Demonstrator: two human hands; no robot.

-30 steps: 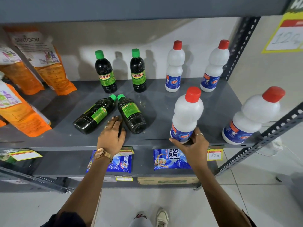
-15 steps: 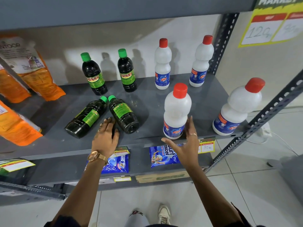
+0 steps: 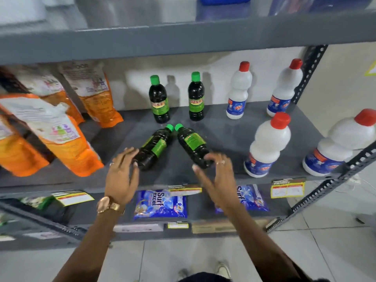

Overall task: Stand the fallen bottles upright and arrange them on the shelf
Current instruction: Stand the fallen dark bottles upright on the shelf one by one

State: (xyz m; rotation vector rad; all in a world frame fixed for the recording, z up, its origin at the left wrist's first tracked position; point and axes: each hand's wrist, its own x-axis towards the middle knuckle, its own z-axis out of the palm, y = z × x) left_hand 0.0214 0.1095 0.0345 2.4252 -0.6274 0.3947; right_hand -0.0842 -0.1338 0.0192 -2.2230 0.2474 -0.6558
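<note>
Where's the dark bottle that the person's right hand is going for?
The fallen dark bottle lies on its side mid-shelf, green cap pointing back beside its fallen twin, in front of two upright dark bottles. The right hand is open at its base.

Dark bottles [image 3: 155,148], green caps; white bottles [image 3: 266,145], red caps; orange pouches [image 3: 67,147].

orange pouches [image 3: 67,147] left | blue detergent packets [image 3: 160,204] lower shelf | price tags [image 3: 287,188]
</note>
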